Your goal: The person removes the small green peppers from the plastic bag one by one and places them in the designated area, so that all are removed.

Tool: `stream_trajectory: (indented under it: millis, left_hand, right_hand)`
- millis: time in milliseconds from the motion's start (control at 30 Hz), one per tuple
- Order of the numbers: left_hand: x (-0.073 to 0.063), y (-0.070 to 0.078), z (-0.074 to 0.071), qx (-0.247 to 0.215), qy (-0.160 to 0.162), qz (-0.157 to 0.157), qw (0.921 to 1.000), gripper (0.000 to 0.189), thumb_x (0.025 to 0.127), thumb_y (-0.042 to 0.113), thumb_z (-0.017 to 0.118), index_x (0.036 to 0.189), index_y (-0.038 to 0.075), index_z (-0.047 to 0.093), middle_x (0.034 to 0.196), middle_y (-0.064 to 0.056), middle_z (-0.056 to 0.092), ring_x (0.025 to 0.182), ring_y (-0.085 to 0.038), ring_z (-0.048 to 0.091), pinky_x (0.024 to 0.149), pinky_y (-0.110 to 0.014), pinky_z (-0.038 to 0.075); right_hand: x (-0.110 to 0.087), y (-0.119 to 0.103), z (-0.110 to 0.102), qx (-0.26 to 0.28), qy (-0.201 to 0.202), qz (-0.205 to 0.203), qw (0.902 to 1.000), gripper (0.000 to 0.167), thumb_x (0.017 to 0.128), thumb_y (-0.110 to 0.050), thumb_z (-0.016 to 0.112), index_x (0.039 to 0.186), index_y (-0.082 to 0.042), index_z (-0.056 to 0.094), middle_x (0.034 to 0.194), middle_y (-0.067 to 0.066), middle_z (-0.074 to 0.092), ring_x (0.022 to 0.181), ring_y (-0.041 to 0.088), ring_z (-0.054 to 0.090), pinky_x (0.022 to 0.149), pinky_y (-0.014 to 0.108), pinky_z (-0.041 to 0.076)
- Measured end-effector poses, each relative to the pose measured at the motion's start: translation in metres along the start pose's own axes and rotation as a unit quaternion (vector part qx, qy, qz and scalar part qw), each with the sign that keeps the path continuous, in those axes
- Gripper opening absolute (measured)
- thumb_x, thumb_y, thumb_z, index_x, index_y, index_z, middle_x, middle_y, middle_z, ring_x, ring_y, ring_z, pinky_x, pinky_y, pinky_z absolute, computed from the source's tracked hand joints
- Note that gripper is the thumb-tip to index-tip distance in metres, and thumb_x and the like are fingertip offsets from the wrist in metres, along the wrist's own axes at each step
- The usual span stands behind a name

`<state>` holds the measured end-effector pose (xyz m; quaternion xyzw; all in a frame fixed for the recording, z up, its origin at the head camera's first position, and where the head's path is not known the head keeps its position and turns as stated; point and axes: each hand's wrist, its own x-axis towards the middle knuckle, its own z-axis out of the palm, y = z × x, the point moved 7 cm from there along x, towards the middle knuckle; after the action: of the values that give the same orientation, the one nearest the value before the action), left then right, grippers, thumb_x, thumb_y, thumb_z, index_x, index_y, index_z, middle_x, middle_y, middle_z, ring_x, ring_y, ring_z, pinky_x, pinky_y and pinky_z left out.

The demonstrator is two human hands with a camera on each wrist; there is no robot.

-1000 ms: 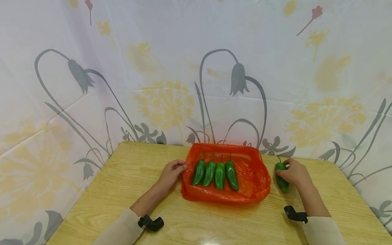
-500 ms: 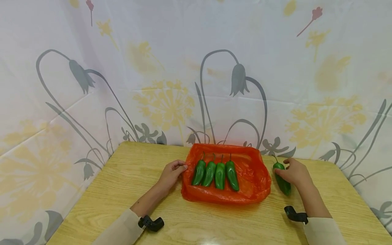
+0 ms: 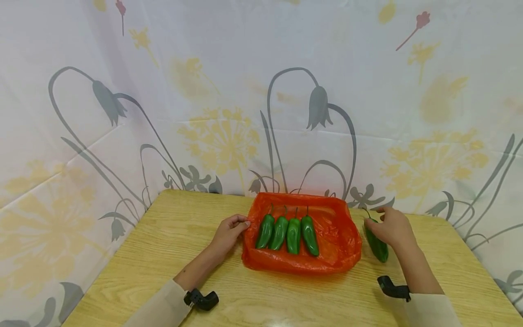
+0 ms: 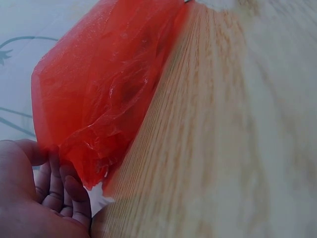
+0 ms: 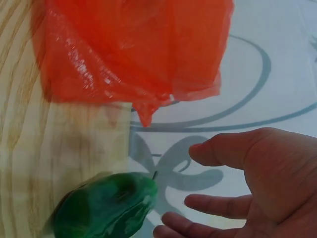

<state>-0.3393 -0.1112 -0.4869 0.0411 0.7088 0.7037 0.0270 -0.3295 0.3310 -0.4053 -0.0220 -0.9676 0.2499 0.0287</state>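
Note:
My left hand pinches the left edge of an open red plastic bag, thumb and fingertips at its corner. Inside the bag several glossy green peppers lie side by side toward the left, stems pointing away from me. Right of the bag, one more green pepper lies on the table, slanted, its stem toward the wall. Over its stem end hovers my right hand; in the right wrist view its thumb and fingers are spread apart, with the pepper outside them.
The wooden table extends around the bag on both sides and in front. Close behind the bag hangs a flower-printed cloth. A black wrist camera sits on each forearm.
My right hand has let go of the single pepper, whose lower end has swung to the right. The fingers have lifted off slightly. My left hand and the bag have stayed put.

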Motion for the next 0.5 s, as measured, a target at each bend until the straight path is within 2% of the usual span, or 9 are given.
stream_trajectory:
  millis: [500]
  left_hand:
    - [-0.001,0.0,0.0,0.014,-0.005,0.001,0.9999,0.022,0.102,0.009,0.066,0.116,-0.008,0.068,0.09,0.001,0.07,0.083,-0.011,0.063,0.076,-0.023,0.053]
  right_hand:
    - [-0.011,-0.036,-0.004,0.02,0.033,-0.03,0.9988,0.057,0.101,-0.026,0.068,0.137,0.015,0.053,0.129,0.043,0.059,0.116,0.058,0.058,0.093,0.068,0.052]
